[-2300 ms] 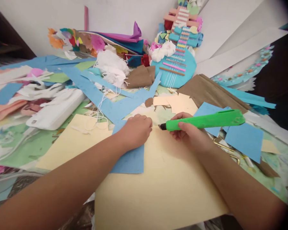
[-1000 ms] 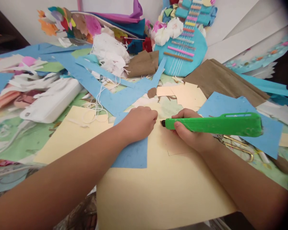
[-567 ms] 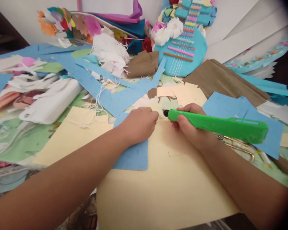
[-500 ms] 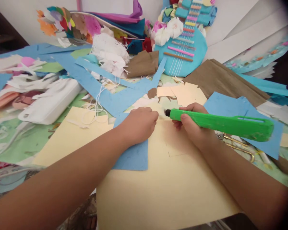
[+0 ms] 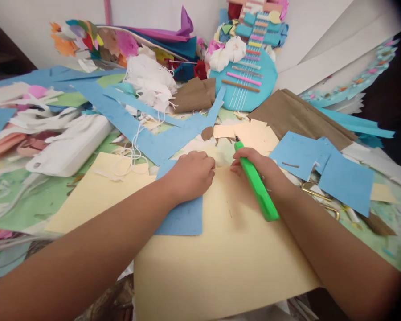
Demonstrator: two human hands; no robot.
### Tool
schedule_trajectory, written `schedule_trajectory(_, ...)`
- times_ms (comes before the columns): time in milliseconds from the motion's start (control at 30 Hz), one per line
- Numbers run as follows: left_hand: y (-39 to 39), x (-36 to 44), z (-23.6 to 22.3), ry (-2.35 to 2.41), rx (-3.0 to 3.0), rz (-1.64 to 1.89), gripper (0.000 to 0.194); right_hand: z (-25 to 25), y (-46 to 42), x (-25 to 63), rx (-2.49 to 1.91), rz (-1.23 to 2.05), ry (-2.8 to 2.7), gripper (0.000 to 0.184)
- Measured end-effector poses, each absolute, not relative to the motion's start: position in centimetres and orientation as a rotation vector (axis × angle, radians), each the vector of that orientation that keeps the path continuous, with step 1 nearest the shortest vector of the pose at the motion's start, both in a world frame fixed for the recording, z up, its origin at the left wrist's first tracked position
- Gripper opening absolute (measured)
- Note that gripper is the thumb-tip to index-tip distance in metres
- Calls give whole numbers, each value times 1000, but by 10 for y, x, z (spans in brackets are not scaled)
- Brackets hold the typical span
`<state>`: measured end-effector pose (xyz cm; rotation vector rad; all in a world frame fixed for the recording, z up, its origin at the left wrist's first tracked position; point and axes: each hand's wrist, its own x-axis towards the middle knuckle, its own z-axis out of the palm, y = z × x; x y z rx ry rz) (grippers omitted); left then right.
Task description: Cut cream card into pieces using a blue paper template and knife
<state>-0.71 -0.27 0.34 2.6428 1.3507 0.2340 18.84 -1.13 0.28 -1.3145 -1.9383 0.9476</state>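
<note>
My left hand point(image 5: 194, 177) is closed in a fist and rests on a blue paper piece point(image 5: 183, 220), near the top edge of a cream sheet point(image 5: 220, 263). What its fingers may hold is hidden. A green utility knife point(image 5: 259, 189) is in the grip of my right hand point(image 5: 259, 167), just to the right. Its thin dark tip points away from me, toward cream paper scraps point(image 5: 257, 133), and its thick end slants back over the cream sheet. Faint thin lines show on the sheet below my hands.
Behind stands a turquoise paper guitar point(image 5: 250, 82) with paper flowers. Blue cutouts point(image 5: 347, 178) and brown folded paper point(image 5: 300, 111) lie at right. White string point(image 5: 150, 80), a white plastic case-like object point(image 5: 73, 147) and another cream sheet point(image 5: 96, 191) are at left.
My right hand has turned the knife from lying sideways to pointing away from me, its back end swinging toward me. My left hand stays on the paper. The view has shifted slightly.
</note>
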Motion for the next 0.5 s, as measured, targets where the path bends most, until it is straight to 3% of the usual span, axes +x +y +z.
schedule_trajectory(267, -3, -6, 3, 1361, 2692, 183, 23, -13, -7, 185, -1320, 885, -1890, 20)
schedule_trajectory(500, 0, -7, 3, 1344, 2664, 197, 23, -14, -10, 189, -1249, 1023, -1735, 21)
